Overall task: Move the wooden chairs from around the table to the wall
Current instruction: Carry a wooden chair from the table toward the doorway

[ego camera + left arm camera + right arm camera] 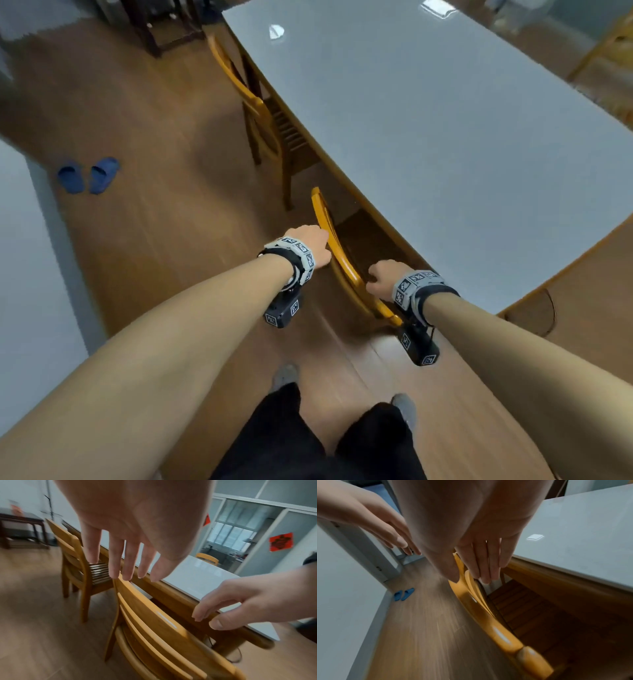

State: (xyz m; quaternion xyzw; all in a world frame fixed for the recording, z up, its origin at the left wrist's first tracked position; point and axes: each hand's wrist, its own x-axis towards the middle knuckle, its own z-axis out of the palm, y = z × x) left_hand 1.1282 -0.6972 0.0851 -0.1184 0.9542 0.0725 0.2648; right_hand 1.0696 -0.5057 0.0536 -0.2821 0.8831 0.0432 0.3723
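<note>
A honey-coloured wooden chair (342,263) is tucked under the white-topped table (445,120), with its curved top rail (154,615) facing me. My left hand (318,240) reaches to the rail's far end. Its fingers (123,568) are straight and just above the corner, holding nothing. My right hand (380,274) straddles the rail (501,635) nearer me. The fingers (484,568) lie fairly straight on the table side and the thumb is on my side, with no closed grip. A second matching chair (253,99) stands further along the same table side.
A third chair (613,41) stands at the table's far side. Blue slippers (89,174) lie on the wood floor by the white wall (27,274) to the left. A dark side table (164,27) stands at the back. A cable (548,315) loops near the table's corner.
</note>
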